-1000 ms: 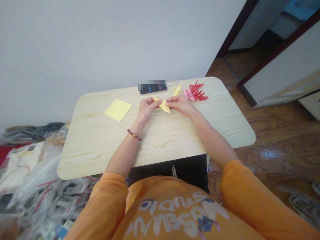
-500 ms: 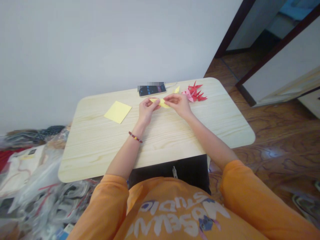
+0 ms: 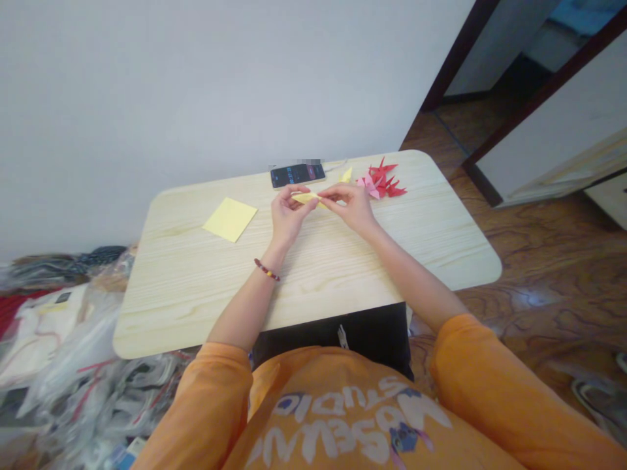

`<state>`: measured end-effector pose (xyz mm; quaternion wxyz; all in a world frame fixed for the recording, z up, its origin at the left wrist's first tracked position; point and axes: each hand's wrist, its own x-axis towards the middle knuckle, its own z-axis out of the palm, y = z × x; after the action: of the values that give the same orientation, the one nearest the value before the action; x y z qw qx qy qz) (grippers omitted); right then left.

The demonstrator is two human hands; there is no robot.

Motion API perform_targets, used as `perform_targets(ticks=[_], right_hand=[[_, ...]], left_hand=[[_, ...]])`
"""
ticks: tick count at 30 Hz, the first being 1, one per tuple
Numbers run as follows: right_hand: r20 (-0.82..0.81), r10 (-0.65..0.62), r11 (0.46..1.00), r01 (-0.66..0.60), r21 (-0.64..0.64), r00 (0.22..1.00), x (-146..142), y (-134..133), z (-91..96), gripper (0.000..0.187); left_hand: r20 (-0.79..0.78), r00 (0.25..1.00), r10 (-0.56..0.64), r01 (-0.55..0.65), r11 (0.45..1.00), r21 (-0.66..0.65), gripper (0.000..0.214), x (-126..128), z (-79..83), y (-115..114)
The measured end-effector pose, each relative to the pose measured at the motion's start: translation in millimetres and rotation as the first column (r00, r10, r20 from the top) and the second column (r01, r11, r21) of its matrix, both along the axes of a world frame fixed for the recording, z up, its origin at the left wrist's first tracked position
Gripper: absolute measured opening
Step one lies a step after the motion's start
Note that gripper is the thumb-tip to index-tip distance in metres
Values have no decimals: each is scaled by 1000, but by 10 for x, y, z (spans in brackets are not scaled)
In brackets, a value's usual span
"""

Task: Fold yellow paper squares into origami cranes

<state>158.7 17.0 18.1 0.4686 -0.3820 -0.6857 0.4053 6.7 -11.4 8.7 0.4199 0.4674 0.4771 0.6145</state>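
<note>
A small folded piece of yellow origami paper (image 3: 304, 196) is pinched between my two hands, just above the table. My left hand (image 3: 288, 212) grips its left part, thumb against the near side. With thumb and fingertips, my right hand (image 3: 351, 205) pinches the right end; the fingers hide much of the folds. To the left lies a flat square sheet of yellow paper (image 3: 230, 220). Beyond my right hand sit a yellow folded paper piece (image 3: 347, 175), a pink paper crane (image 3: 368, 187) and several red paper cranes (image 3: 383, 175).
A phone (image 3: 298, 174) with a lit screen and a cable lies at the table's back edge by the wall. The pale wooden table (image 3: 196, 287) has rounded corners. Plastic-wrapped goods (image 3: 108, 391) are piled on the left; a doorway and wooden floor (image 3: 553, 261) are on the right.
My fingers have shifted on the yellow paper. My left thumb has slid toward the right fingertips, and the paper now looks narrower, turned more edge-on.
</note>
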Motion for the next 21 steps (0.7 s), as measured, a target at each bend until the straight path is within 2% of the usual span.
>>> perform_targets(ticks=[5,9,13,17,21], right_hand=[[140,-35,994,20,106,990,27,-36,67,12],[235,-1,976,-50,213,972,60,-14,57,11],[307,9,962,-92,257,952,69,7,37,11],[233,-14,972,-41,232,972,71,19,21,9],[124,-19,982,-5,190,992,78,58,-23,17]], left_hand=[[-75,997,19,-15,998,56,34,12,17,-29],[-211,978,-3,15,998,57,26,-30,53,-39],[-334,942,-35,70,993,94,17,-73,64,-33],[-363,932,-11,54,993,107,16,-77,33,-7],[-336,942,7,31,994,108,14,-57,6,9]])
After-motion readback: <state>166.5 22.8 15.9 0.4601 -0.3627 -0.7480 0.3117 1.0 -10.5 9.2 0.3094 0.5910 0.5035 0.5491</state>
